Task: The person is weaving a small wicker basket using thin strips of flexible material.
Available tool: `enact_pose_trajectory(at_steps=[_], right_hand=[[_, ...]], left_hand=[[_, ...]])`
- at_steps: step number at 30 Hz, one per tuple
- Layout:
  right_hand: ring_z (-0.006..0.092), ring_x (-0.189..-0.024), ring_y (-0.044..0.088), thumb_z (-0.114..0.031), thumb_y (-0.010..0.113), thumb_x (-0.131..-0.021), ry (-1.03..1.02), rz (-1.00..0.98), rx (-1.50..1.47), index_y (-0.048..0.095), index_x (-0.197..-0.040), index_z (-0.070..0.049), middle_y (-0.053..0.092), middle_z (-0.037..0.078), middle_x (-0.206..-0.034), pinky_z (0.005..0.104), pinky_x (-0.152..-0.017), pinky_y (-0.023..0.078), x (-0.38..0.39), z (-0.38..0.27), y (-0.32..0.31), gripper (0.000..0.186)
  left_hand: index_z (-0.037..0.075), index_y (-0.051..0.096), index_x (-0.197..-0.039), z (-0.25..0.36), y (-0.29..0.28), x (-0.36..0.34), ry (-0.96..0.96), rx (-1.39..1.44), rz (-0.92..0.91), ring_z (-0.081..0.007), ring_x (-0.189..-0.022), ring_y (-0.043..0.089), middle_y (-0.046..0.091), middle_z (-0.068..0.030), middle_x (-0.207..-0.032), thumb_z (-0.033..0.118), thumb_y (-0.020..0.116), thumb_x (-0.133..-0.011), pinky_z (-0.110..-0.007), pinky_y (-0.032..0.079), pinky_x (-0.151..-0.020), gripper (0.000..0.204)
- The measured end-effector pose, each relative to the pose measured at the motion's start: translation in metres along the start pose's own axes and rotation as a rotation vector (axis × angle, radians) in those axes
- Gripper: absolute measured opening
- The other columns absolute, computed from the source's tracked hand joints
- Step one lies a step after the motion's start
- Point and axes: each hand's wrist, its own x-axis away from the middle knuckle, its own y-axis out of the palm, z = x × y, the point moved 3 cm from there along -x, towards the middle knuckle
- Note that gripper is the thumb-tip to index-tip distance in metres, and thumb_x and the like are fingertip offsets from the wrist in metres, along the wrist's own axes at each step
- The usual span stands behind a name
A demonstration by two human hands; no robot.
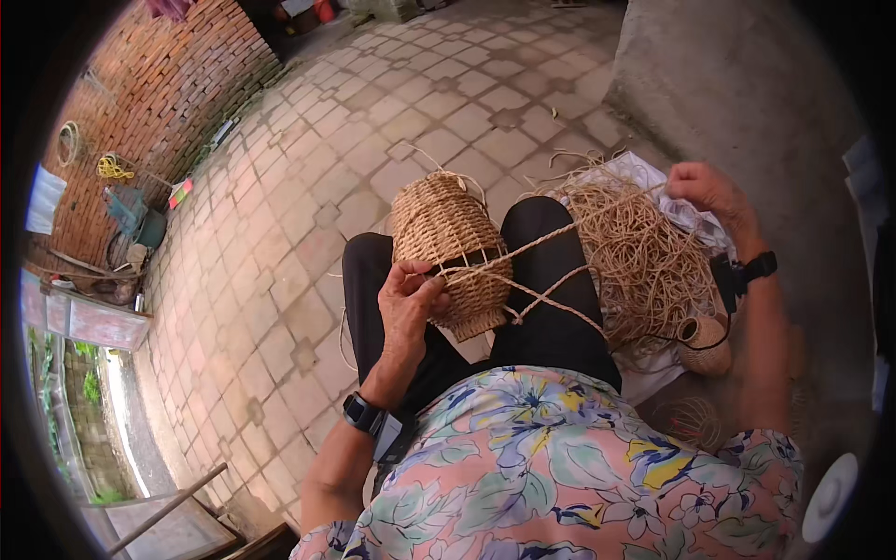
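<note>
A tan basket (437,219) woven from twisted cord lies on its side between my knees. A dark gap crossed by a few upright strands runs across its middle. At the near edge of that gap, my left hand (408,303) pinches the weave between thumb and fingers. One cord (551,235) stretches from there over my right thigh, up and out to the right. Its far end is gripped by my right hand (711,194), closed and raised beyond the thigh. Another cord (555,303) crosses on the same thigh, with a small knot beside the basket.
To my right a large tangle of loose cord (639,252) rests on white cloth (653,177). A small woven vessel (705,341) lies by it. Paving tiles (289,252) cover the floor, a brick wall (173,84) stands far left, and a pole (168,509) slants at lower left.
</note>
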Motion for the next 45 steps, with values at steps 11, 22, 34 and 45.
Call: enact_pose_trajectory(at_steps=[11, 22, 34, 45], right_hand=[[0.0244, -0.065, 0.063, -0.014, 0.064, -0.08, -0.607, 0.356, -0.059, 0.062, -0.08, -0.002, 0.063, 0.011, -0.072, 0.034, -0.061, 0.048, -0.02, -0.11, 0.202, 0.012], [0.0337, -0.056, 0.061, -0.008, 0.061, -0.073, -0.477, 0.877, 0.604, 0.052, -0.086, -0.007, 0.058, 0.012, -0.06, 0.0451, -0.052, 0.046, -0.045, -0.109, 0.195, 0.016], [0.031, -0.062, 0.064, -0.018, 0.059, -0.085, -0.284, 0.621, 0.21, 0.062, -0.102, -0.005, 0.064, 0.017, -0.068, 0.0402, -0.058, 0.051, -0.023, -0.098, 0.156, 0.022], [0.0083, -0.058, 0.058, -0.023, 0.062, -0.09, 0.122, -0.183, -1.392, 0.06, -0.093, -0.005, 0.064, 0.006, -0.075, 0.0188, -0.047, 0.045, -0.071, -0.084, 0.283, 0.019]], left_hand=[[0.008, 0.054, -0.097, 0.028, -0.017, 0.0, -0.011, -0.172, 0.025, -0.0092, -0.057, 0.057, 0.06, -0.0019, -0.074, 0.005, 0.069, -0.082, -0.023, 0.048, -0.05, 0.022], [0.007, 0.057, -0.096, 0.027, -0.024, 0.0, -0.01, -0.136, 0.035, -0.0081, -0.056, 0.057, 0.06, -0.0014, -0.072, 0.005, 0.07, -0.082, -0.022, 0.046, -0.05, 0.019], [0.004, 0.063, -0.093, 0.03, -0.016, -0.001, -0.022, -0.177, 0.029, -0.0063, -0.057, 0.056, 0.062, 0.0, -0.075, 0.012, 0.067, -0.086, -0.02, 0.047, -0.053, 0.011], [0.003, 0.063, -0.09, 0.03, -0.011, 0.004, -0.02, -0.153, 0.044, -0.0069, -0.056, 0.056, 0.062, -0.0007, -0.071, 0.009, 0.069, -0.085, -0.02, 0.045, -0.051, 0.009]])
